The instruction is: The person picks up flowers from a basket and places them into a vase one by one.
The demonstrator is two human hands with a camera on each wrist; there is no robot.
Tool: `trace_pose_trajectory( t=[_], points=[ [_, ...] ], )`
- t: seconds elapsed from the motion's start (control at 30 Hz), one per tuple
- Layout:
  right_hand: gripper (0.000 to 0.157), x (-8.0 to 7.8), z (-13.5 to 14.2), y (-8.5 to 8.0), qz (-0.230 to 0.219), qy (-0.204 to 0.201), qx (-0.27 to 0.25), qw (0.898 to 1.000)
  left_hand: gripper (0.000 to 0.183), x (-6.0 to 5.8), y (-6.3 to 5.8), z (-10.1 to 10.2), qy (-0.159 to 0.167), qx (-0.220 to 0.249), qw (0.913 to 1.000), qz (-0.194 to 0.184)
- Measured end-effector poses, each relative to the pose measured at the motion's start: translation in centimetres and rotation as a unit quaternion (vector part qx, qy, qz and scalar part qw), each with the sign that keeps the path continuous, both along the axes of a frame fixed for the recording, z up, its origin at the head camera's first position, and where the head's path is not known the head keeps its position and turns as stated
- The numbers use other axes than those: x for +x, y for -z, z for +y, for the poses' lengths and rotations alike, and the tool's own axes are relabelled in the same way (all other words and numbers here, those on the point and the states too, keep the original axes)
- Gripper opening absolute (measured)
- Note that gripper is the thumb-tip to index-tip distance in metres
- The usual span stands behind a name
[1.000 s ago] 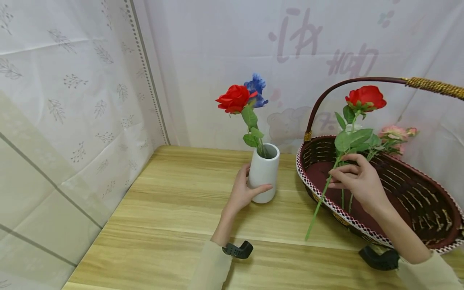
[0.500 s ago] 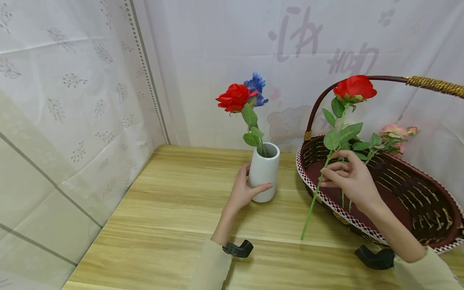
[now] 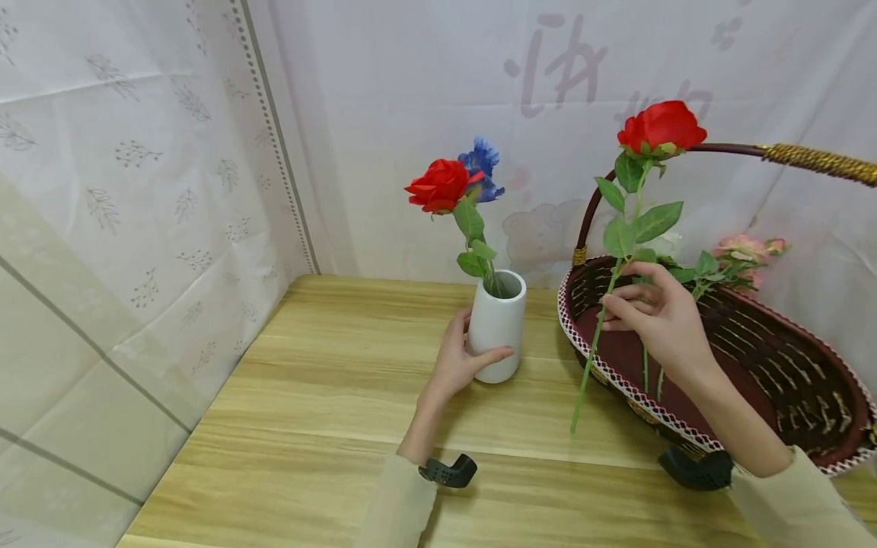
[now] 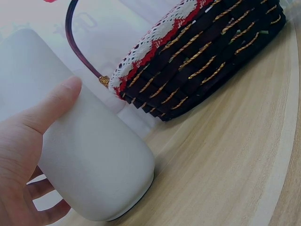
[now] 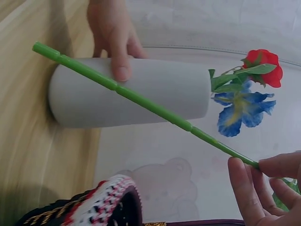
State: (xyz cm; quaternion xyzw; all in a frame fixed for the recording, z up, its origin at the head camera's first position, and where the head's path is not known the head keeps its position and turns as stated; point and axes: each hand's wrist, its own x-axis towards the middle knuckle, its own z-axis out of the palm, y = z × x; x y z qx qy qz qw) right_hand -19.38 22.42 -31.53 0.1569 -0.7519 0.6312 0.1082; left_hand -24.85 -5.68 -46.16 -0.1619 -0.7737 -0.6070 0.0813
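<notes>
A white vase (image 3: 498, 327) stands upright on the wooden table, gripped round its lower side by my left hand (image 3: 460, 358). The left wrist view shows the thumb lying along the vase wall, fingers curled behind. Out of its mouth lean a red rose (image 3: 439, 185) and a blue flower (image 3: 483, 166). My right hand (image 3: 661, 323) pinches the green stem (image 5: 157, 109) of another red rose (image 3: 663, 128) between thumb and fingers. That rose is held up, slightly tilted, in front of the basket's left end, its stem tip above the table.
A dark woven basket (image 3: 808, 396) with lace trim and an arched handle (image 3: 818, 157) stands on the right. Pink flowers (image 3: 743, 250) and a partly hidden white flower (image 3: 668, 243) lie in it. Printed curtains hang behind and on the left of the table (image 3: 329, 396).
My right hand has moved left and upward with the rose, which now stands higher, its bloom above the basket handle. My left hand and the vase stay in place.
</notes>
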Motion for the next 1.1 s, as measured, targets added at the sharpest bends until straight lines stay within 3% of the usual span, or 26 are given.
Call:
trace_pose_trajectory(
  t=[0.13, 0.5, 0.73, 1.1],
  points=[
    [0.044, -0.5, -0.4, -0.8, 0.022, 0.013, -0.017, 1.000, 0.087, 0.0, 0.0, 0.0, -0.002, -0.003, 1.0000, -0.001],
    [0.041, -2.2, -1.9, -3.6, 0.072, 0.002, -0.118, 0.990, 0.087, 0.2, -0.1, 0.0, -0.002, -0.003, 1.0000, -0.001],
    [0.042, -3.2, -2.9, -4.9, 0.089, 0.028, -0.149, 0.984, 0.086, 0.1, -0.1, 0.0, -0.002, -0.003, 1.0000, 0.000],
    [0.042, -4.5, -4.2, -6.6, 0.116, 0.059, -0.224, 0.966, 0.086, 0.0, -0.1, 0.0, -0.001, -0.002, 1.0000, 0.001]
  ],
)
